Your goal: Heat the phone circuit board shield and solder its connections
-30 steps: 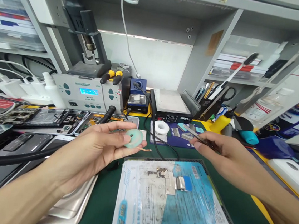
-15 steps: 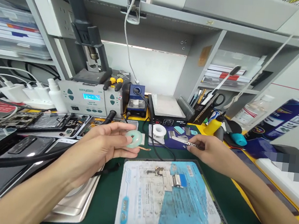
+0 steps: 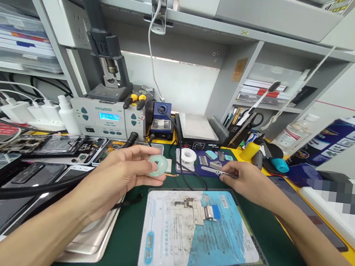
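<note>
My left hand (image 3: 122, 171), closed, pinches a pale green ring-shaped spool of desoldering braid (image 3: 162, 165) between thumb and fingers. A copper-coloured end (image 3: 172, 175) shows at its lower right. In my right hand (image 3: 239, 176) are silver tweezers (image 3: 216, 171) with small dark holes, pointing left over a purple mat. Below and between both hands lies a blue-and-white work pad (image 3: 171, 243). On it rest a small circuit board (image 3: 189, 202) and a metallic flex piece with a blue end (image 3: 212, 212).
A white solder reel (image 3: 188, 156) and small pieces lie on the purple mat (image 3: 203, 171). A rework station (image 3: 108, 118) and a hot plate (image 3: 197, 129) stand behind. Several phones (image 3: 29, 193) lie at left. Black cables (image 3: 188, 179) cross the bench. At right are bottles and a spray can (image 3: 334, 136).
My right hand has shifted slightly left, and the tweezers now lie flatter. The left hand keeps hold of the spool. The whole view has shifted slightly.
</note>
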`<state>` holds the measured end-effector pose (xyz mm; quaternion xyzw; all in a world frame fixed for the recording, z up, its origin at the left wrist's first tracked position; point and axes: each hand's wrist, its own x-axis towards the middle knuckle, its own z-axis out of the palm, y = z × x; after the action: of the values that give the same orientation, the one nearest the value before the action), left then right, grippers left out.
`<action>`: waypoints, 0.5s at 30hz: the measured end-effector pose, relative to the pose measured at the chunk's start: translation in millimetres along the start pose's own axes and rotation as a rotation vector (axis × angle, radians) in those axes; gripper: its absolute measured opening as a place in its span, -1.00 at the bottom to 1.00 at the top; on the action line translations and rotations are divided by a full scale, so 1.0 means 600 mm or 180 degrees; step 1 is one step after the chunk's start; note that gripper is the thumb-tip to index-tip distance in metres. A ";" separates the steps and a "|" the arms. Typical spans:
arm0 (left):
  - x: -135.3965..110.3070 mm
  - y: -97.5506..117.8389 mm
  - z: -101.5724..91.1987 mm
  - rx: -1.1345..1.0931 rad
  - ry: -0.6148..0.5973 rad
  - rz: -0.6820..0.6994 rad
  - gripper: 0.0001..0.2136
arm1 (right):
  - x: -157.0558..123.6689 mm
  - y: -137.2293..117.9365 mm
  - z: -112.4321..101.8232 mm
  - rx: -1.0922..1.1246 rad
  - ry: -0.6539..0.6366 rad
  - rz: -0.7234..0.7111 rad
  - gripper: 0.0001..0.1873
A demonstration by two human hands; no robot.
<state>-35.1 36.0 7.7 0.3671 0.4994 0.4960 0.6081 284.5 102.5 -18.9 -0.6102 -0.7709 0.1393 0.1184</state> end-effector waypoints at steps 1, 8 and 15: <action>0.000 0.000 0.001 0.0018 -0.0005 0.0005 -0.66 | 0.000 0.000 0.000 -0.0005 -0.0014 -0.0002 -0.83; -0.001 0.000 0.006 0.0141 0.0068 0.0079 -0.70 | 0.000 -0.002 0.001 -0.0089 -0.0016 -0.0002 -0.83; -0.003 -0.006 0.004 0.0153 0.0038 0.0274 -0.72 | -0.004 -0.012 0.001 -0.0144 0.0023 -0.0038 -0.84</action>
<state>-32.1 33.7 5.1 0.3998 0.4985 0.5117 0.5742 278.2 98.6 -17.2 -0.6087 -0.7770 0.1189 0.1081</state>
